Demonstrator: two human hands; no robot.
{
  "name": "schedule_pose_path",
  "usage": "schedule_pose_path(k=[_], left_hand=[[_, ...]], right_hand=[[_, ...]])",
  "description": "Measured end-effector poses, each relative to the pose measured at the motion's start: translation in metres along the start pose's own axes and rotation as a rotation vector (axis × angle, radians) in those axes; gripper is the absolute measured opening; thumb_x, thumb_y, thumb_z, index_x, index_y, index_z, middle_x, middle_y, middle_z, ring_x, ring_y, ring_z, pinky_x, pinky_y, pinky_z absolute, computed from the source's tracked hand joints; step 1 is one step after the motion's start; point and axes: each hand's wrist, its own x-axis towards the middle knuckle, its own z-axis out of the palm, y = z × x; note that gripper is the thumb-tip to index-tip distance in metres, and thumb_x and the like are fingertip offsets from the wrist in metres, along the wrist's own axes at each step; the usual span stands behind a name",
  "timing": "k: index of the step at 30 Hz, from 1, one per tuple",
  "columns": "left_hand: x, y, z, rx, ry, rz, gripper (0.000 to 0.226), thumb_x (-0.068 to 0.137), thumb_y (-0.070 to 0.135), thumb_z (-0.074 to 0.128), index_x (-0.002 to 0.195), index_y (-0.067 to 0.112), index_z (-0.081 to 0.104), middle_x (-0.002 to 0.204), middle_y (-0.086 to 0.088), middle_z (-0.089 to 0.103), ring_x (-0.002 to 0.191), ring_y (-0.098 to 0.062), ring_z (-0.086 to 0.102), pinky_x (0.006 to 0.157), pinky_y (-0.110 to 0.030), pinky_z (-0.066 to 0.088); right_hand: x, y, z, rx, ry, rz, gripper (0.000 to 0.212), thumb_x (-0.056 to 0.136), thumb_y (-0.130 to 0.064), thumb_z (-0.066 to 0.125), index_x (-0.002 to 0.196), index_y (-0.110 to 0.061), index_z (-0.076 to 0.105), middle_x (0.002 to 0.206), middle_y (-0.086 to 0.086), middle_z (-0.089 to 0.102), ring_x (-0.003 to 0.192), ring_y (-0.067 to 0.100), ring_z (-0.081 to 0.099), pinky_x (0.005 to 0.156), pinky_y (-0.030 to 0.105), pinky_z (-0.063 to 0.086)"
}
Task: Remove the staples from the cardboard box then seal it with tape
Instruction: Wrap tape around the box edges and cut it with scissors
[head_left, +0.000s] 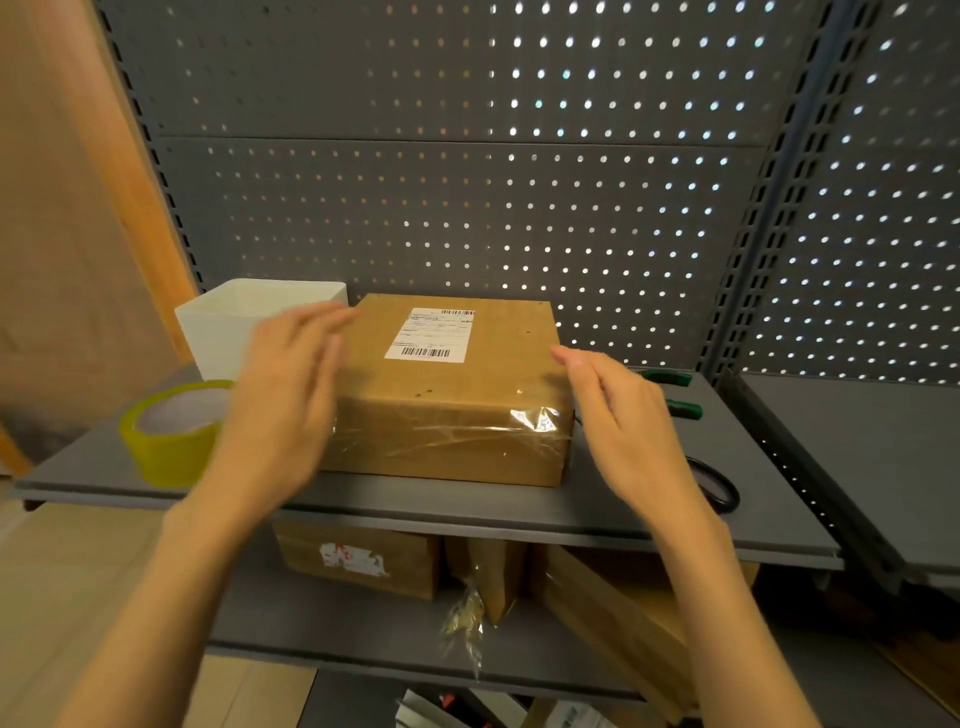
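Both hands (283, 395) (631, 415) flank box (457, 374), fingers straight.

The scene is viewed from a single head-worn wide-angle camera, aimed forward and downward at close range onto a grey metal shelf (467, 499) backed by a perforated grey panel (467, 182).

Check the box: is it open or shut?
Shut. The box lies flat-topped on the shelf, clear tape wrapped over its front edge; no flap is lifted.
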Motion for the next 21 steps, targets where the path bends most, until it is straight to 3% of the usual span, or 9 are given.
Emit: schedule_pose_path(k=[4,6,10,15,17,21], left_hand=[[-0.005,0.072,0.04,-0.086,-0.221,0.151,0.045,0.098,0.029,0.032,0.138,0.011,0.042,0.142,-0.005,0.045,0.133,-0.015,0.036,0.11,-0.018,0.013],[-0.008,0.088,0.061,-0.075,-0.278,0.196,0.045,0.1,0.029,0.03,0.141,0.012,0.036,0.146,-0.004,0.04,0.135,-0.011,0.032,0.108,-0.013,0.004],[-0.011,0.089,0.076,-0.061,-0.315,0.195,0.043,0.1,0.026,0.032,0.14,0.013,0.039,0.143,-0.003,0.045,0.132,-0.012,0.038,0.107,-0.014,0.011],[-0.008,0.078,0.071,-0.115,-0.348,0.149,0.038,0.099,0.028,0.038,0.135,0.02,0.047,0.138,0.006,0.05,0.13,-0.006,0.04,0.109,-0.019,0.021],[-0.002,0.076,0.069,-0.16,-0.381,0.1,0.037,0.098,0.031,0.039,0.131,0.021,0.053,0.134,0.007,0.054,0.127,-0.006,0.044,0.109,-0.024,0.029],[0.013,0.075,0.068,-0.246,-0.377,0.027,0.034,0.097,0.034,0.041,0.106,0.017,0.069,0.097,0.001,0.071,0.089,-0.012,0.062,0.081,-0.038,0.048]], right_hand=[[-0.007,0.002,0.009,-0.09,-0.211,-0.032,0.045,0.101,-0.032,0.022,0.142,-0.019,0.035,0.146,-0.009,0.037,0.128,-0.009,0.026,0.106,0.007,0.015],[-0.01,0.007,0.01,-0.145,-0.27,-0.048,0.046,0.101,-0.032,0.021,0.145,-0.02,0.026,0.151,-0.011,0.026,0.133,-0.01,0.016,0.107,0.005,0.007],[-0.014,0.021,0.004,-0.219,-0.323,-0.06,0.044,0.101,-0.028,0.019,0.145,-0.023,0.019,0.148,-0.018,0.015,0.132,-0.012,0.009,0.112,0.012,0.003],[-0.011,0.025,0.004,0.102,-0.267,0.013,0.037,0.102,-0.021,0.023,0.134,-0.034,0.037,0.14,-0.023,0.031,0.132,-0.009,0.025,0.109,0.006,0.015],[-0.007,0.028,-0.001,0.213,-0.255,0.077,0.037,0.102,-0.017,0.027,0.127,-0.035,0.047,0.141,-0.017,0.041,0.13,-0.006,0.034,0.11,0.013,0.023],[0.001,0.029,-0.01,0.306,-0.153,0.155,0.029,0.098,-0.031,0.04,0.113,-0.03,0.064,0.118,0.002,0.066,0.111,0.011,0.058,0.099,0.036,0.045]])
